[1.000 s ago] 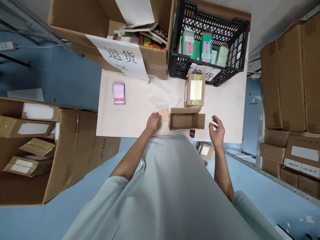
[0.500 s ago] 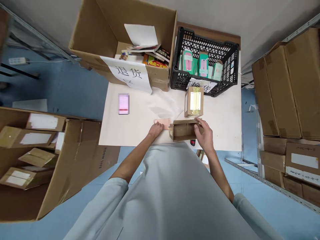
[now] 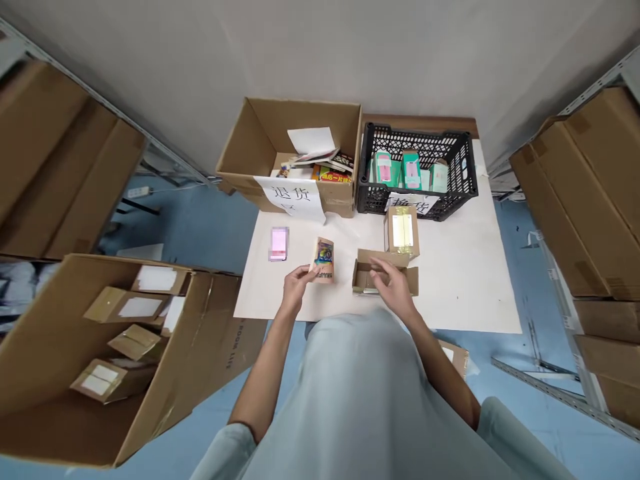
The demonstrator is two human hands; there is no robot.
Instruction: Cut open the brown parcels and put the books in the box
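Observation:
My left hand (image 3: pixel 296 283) grips a small printed packet (image 3: pixel 324 260) by its left edge, tilted up off the white table (image 3: pixel 465 280). My right hand (image 3: pixel 390 285) rests with curled fingers on the near side of a small open cardboard box (image 3: pixel 411 279) at the table's front. Whether those fingers clasp the box wall is hard to see. A taped carton with a white label (image 3: pixel 403 231) stands just behind the open box.
At the back stand a large open carton (image 3: pixel 260 143) of books with a paper sign and a black plastic crate (image 3: pixel 463 193) of teal boxes. A pink card (image 3: pixel 279 243) lies on the left. Cartons line shelves on both sides; a big box (image 3: pixel 60 373) of parcels sits low left.
My left hand has lifted the packet from flat on the table and turned its printed face up. My right hand came in from the right onto the open box. The view tilted up.

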